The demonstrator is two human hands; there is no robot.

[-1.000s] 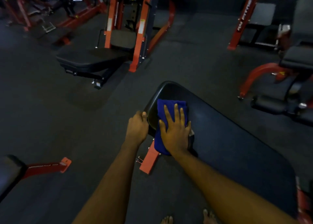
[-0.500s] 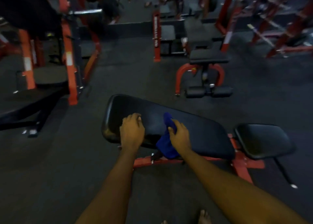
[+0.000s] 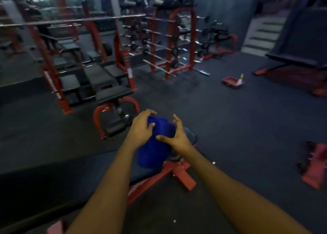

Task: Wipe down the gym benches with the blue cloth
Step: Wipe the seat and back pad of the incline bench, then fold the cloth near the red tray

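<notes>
The blue cloth [image 3: 154, 149] is bunched up between both hands, lifted above the bench, with its lower part hanging down. My left hand [image 3: 141, 127] curls its fingers over the cloth's top left. On the cloth's right side is my right hand [image 3: 177, 136], thumb across the front and fingers raised behind it. Below them lies the bench: its long black back pad [image 3: 53, 177] runs to the lower left, the small seat pad [image 3: 192, 136] peeks out behind my right hand, and the red frame [image 3: 178, 174] stands on the floor.
Another black bench on a red frame [image 3: 115, 95] stands just beyond, in front of a red rack [image 3: 53, 85]. A barbell rack [image 3: 169, 44] is farther back. A red tray [image 3: 231, 82] lies on the floor, red equipment [image 3: 315, 164] sits at right, and stairs [image 3: 261, 35] rise at far right.
The view swung right along the bench toward its seat end. Both hands left the pad; the cloth came up off it and is now held between them.
</notes>
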